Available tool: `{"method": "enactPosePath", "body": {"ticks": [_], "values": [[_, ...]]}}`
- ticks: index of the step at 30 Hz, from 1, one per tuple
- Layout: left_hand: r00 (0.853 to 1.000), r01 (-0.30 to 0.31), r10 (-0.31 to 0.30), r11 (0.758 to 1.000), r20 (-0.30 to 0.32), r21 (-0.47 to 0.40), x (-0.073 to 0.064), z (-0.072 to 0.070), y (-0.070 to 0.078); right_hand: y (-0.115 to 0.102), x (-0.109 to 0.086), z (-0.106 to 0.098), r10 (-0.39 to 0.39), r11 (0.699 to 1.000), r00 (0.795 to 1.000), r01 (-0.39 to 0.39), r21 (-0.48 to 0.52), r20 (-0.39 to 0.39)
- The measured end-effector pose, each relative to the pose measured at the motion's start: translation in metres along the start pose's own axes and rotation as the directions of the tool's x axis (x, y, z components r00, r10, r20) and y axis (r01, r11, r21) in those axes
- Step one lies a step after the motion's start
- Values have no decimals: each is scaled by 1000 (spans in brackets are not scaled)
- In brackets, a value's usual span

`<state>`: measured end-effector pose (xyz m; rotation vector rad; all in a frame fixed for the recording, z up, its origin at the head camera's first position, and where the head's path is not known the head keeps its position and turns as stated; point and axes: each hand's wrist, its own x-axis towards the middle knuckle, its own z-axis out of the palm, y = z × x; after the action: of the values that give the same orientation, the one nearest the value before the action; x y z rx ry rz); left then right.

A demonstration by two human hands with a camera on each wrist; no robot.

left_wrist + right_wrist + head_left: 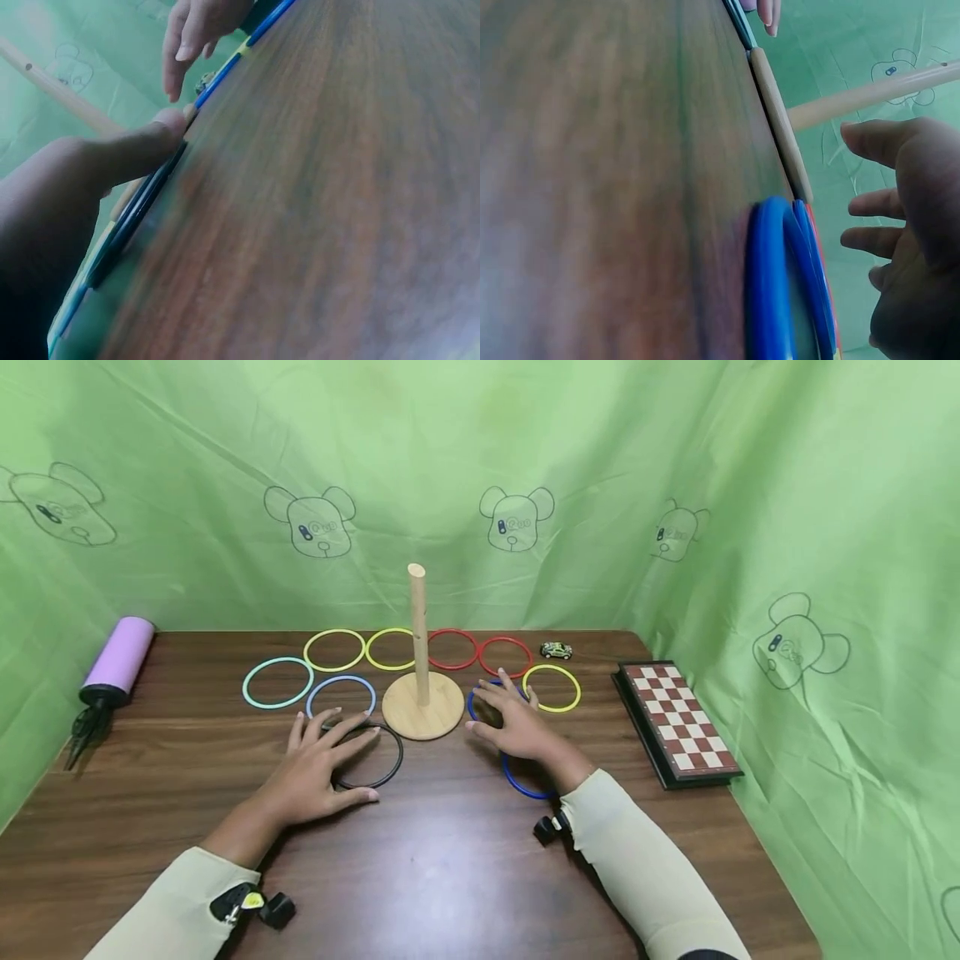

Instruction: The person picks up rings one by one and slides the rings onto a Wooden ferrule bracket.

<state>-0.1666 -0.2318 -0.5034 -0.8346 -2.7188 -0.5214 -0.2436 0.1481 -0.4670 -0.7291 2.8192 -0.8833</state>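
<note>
My left hand (318, 768) is spread above a black ring (402, 752) lying on the table. Its fingers reach over the ring's left side; whether they touch it I cannot tell. Over two dark blue rings hovers my right hand (517, 724), fingers parted and holding nothing. The front dark blue ring (525, 792) shows below the wrist in the head view; the rear blue ring (470, 704) is partly hidden by the hand. Between the hands stands a wooden peg (420, 635) on a round base (423, 727). In the right wrist view the hand is off the blue ring (771, 285).
Around the peg lie a turquoise ring (245, 693), a light blue ring (373, 697), yellow rings (579, 689) and red rings (531, 656). A toy car (556, 650) sits at the back. A checkered board box (682, 718) is at right, a purple pump (120, 652) at left.
</note>
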Motion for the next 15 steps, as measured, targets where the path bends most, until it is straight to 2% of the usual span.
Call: {"method": "enactPosePath", "body": {"ticks": [7,15], "values": [[999,9,-10,1000,32,24,-5,-2,-6,-4,11,1,10,1000,998,-9,-22,66],[999,3,-4,1000,52,15,-6,-2,-9,-4,22,3,2,1000,996,-1,-19,84]]}}
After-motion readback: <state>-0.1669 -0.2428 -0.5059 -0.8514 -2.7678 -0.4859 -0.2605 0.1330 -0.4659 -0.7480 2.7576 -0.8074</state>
